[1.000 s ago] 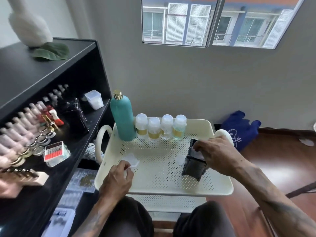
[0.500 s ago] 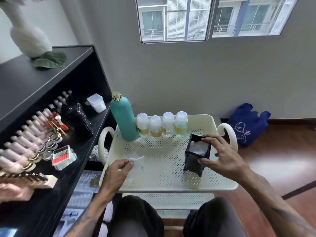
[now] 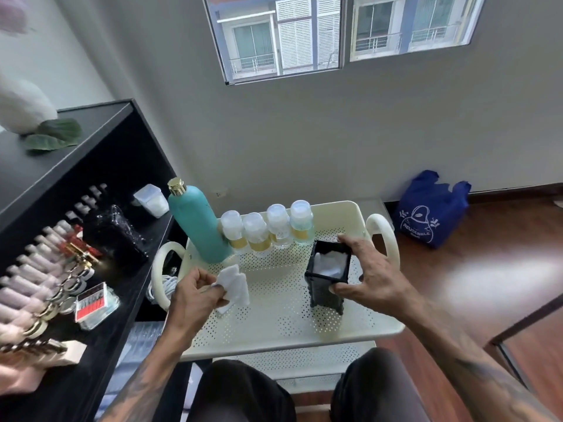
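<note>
A cream perforated cart tray (image 3: 274, 330) stands in front of me. My left hand (image 3: 195, 296) pinches a small stack of white cotton pads (image 3: 234, 284) just above the tray's left side. My right hand (image 3: 371, 278) grips a black square holder (image 3: 327, 295) from its right, forefinger on the far rim and thumb on the near corner. The holder stands upright on the tray with white pads (image 3: 330, 263) showing inside its open top.
A tall teal bottle (image 3: 199, 222) and several small clear bottles (image 3: 268, 228) line the tray's back edge. A black shelf (image 3: 100, 239) on the left holds nail polish bottles and a red-labelled box (image 3: 94, 304). A blue bag (image 3: 432, 208) lies on the wooden floor.
My left hand lifted the white pads off the tray's left side. My right hand shifted from covering the holder's top to gripping its right side, leaving the opening uncovered.
</note>
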`<state>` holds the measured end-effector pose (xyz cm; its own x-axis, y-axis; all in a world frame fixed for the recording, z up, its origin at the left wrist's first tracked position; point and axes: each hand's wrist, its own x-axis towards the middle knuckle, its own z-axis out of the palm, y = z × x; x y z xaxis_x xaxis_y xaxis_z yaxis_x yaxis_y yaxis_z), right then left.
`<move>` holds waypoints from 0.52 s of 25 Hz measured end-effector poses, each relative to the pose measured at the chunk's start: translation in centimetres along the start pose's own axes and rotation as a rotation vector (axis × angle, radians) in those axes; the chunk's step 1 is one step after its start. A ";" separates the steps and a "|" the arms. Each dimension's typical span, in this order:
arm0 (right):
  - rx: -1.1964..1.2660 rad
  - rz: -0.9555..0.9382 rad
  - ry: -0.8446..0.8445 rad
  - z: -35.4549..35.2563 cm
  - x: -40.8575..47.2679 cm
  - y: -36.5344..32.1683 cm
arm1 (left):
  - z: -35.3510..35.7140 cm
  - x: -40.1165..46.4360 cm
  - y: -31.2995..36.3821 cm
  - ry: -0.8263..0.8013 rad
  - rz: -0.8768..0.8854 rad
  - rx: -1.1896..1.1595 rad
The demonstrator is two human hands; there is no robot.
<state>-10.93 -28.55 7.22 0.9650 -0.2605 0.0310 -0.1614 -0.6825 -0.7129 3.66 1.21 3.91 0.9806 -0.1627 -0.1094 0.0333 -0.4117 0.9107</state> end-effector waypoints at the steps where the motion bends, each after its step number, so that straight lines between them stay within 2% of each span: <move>1: 0.005 -0.004 0.001 0.0 0.0 0.1 | 0.1 0.0 0.0 -0.005 -0.012 -0.024; 4: -0.003 -0.027 0.005 0.2 0.2 0.6 | 0.7 -0.2 0.3 0.013 0.023 -0.017; 8: -0.002 -0.033 0.014 0.5 0.1 0.9 | 1.9 -0.9 1.5 0.061 0.231 0.322; 13: -0.002 -0.019 0.000 0.6 0.2 1.0 | 3.6 -1.9 4.4 0.082 0.535 0.498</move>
<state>-10.80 -28.89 6.05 0.9679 -0.2472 0.0449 -0.1429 -0.6887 -0.7108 1.27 -3.55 6.70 0.8501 -0.3957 0.3475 -0.5264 -0.6568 0.5399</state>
